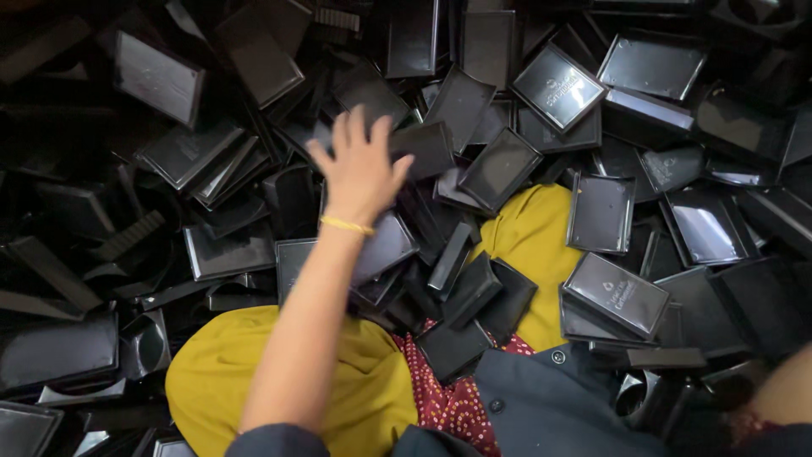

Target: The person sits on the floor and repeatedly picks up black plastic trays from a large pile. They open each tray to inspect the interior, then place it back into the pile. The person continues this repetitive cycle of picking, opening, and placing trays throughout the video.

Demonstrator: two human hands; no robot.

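My left hand [359,165] reaches forward over a heap of black plastic trays [499,169], fingers spread and palm down. It holds nothing. Its fingertips lie near a flat black tray [423,145], and I cannot tell whether they touch it. A thin gold bangle [347,225] circles the wrist. Only part of my right forearm [787,391] shows at the bottom right edge; the hand itself is out of view.
Black rectangular trays and lids are piled on all sides, some stacked and some tilted, including one glossy tray [617,292] at the right. My knees in yellow cloth [533,237] poke out of the pile, with a dark jacket [550,398] below.
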